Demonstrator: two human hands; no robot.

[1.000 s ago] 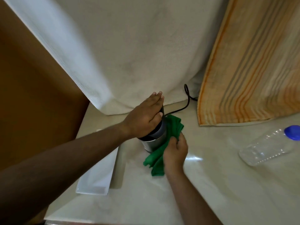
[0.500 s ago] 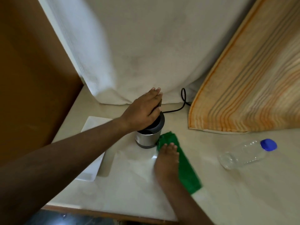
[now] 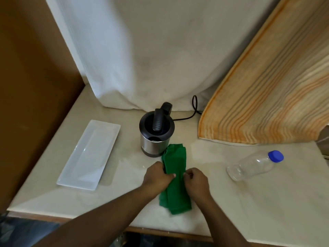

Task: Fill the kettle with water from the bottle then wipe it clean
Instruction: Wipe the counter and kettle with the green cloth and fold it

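While the green cloth [image 3: 175, 177] is pinched along its long edges by the left hand [image 3: 156, 177] and right hand [image 3: 195, 180], the kettle [image 3: 155, 133] just beyond stands untouched. Farther right, the capped bottle [image 3: 256, 164] lies emptied (apparently), so the task is judged nearly finished.

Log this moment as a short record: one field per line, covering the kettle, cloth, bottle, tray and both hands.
kettle: steel kettle upright on the counter, black lid closed, cord trailing behind it
cloth: green cloth flat on the counter, far end against the kettle's base
bottle: clear bottle lying on its side to the right, blue cap on, looks empty
tray: white rectangular tray to the left of the kettle, nothing on it
left hand: left hand gripping the cloth's left edge
right hand: right hand pinching the cloth's right edge
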